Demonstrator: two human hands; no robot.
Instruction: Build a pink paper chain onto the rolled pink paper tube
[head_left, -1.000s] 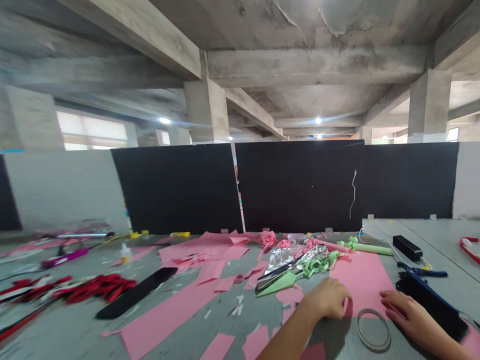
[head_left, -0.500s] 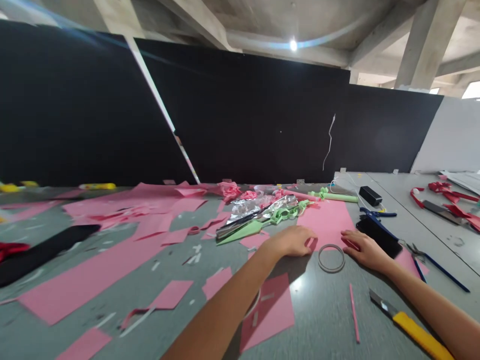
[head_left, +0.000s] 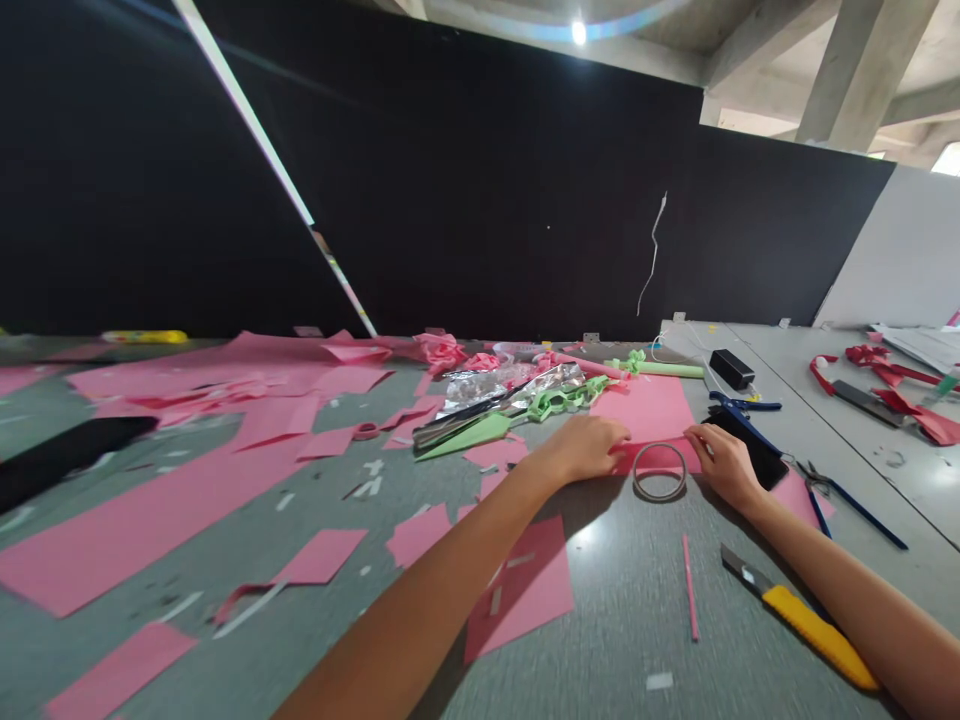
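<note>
A pink sheet of paper (head_left: 641, 402) lies ahead of me with its near edge raised and folded over. My left hand (head_left: 592, 447) pinches that edge at its left end, fingers closed. At the other end my right hand (head_left: 721, 462) grips the same edge between thumb and fingers. A grey ring, like a tape roll (head_left: 660, 472), rests on the table just in front of the fold, between my hands. Below it lies a thin pink paper stick (head_left: 690, 588). Near my right forearm is a yellow utility knife (head_left: 814, 630) with its blade out.
Blue-handled pliers (head_left: 847, 505), a black phone (head_left: 750, 450) and a small black box (head_left: 732, 369) sit to the right. Pink paper scraps (head_left: 180, 510) spread leftward. Green paper chain (head_left: 566, 400) and crinkled foil lie at the back, before a black partition (head_left: 480, 190).
Both hands have taken hold of the pink paper's near edge and lifted it into a fold. The view has tilted down and shifted slightly.
</note>
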